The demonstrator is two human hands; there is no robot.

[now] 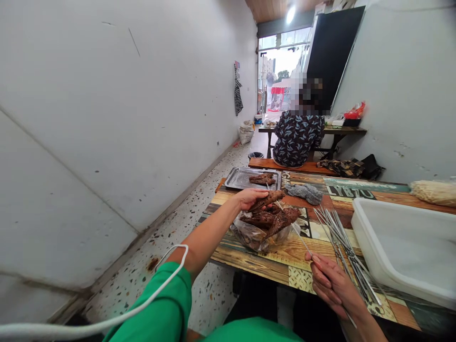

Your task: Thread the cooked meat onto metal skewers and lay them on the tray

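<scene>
My left hand (251, 198) is closed around a long piece of dark brown cooked meat (268, 201), held above an open clear plastic bag (251, 236). Several similar pieces (283, 222) are heaped in the bag. My right hand (331, 280), fingers pinched, grips a thin metal skewer (301, 238) that slants up and away toward the meat in my left hand. Whether the skewer pierces that piece, I cannot tell. Beside my right hand lies a bundle of loose metal skewers (344, 247) on the wood-patterned table (249, 259).
A metal tray (237, 179) behind the bag bears brown meat (262, 178). Nearby lies a grey cloth (304, 192). On the right stand a white plastic tub (377, 249) and a bag of pale sticks (434, 191). Ahead, a person (298, 135) sits on a bench (260, 164), facing away.
</scene>
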